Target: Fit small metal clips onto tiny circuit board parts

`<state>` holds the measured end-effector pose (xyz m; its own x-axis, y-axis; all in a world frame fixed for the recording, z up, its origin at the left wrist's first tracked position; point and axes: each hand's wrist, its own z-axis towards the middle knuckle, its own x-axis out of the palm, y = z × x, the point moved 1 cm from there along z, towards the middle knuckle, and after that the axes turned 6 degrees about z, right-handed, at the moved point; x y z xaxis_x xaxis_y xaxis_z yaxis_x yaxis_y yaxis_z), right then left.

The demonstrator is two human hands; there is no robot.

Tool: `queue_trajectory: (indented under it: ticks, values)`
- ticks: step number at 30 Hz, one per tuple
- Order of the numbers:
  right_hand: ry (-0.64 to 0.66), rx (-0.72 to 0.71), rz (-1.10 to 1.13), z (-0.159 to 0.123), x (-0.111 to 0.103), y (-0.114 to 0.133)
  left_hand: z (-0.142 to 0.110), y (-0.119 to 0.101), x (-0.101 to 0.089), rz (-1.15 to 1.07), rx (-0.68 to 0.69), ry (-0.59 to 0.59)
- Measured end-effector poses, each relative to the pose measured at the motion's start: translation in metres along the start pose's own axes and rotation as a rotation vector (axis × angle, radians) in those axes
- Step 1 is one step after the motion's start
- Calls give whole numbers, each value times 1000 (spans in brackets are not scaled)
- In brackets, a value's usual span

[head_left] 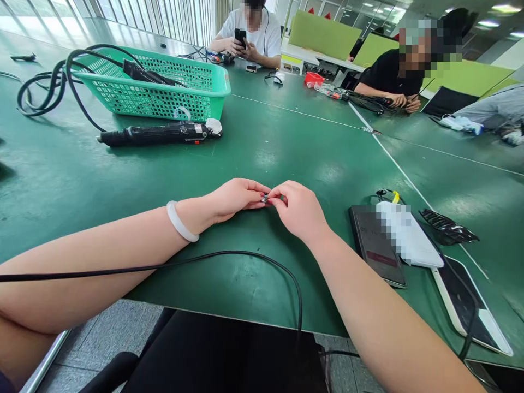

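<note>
My left hand [235, 199] and my right hand [297, 210] meet fingertip to fingertip low over the green table [286, 147], near its front edge. Both are pinched on a tiny metallic part [265, 198] held between them; it is too small to name. A white bangle [181, 222] sits on my left wrist. A thin black cable [229, 254] curves across my left forearm and drops over the table edge.
A black electric screwdriver [158, 134] lies in front of a green basket [164, 82] with black cords at the back left. Two phones [376, 245] and a white block lie at the right. Two people sit at the far side.
</note>
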<state>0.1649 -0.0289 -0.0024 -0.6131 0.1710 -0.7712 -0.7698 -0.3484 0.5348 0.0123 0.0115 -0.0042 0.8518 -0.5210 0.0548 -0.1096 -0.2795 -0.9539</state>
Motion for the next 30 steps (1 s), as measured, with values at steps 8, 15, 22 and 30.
queue_trajectory:
  ticks: [8, 15, 22, 30]
  values:
    - [-41, 16, 19, -1, 0, 3, 3, 4, -2, 21, 20, 13]
    - [-76, 42, 56, -2, -2, -1, 1, 2, 1, 30, 21, 2]
    - [-53, 70, 14, -1, -5, -1, 0, 2, 1, 42, 23, -1]
    - [-56, 62, 44, -1, -6, -1, 0, 0, 1, 29, 21, -9]
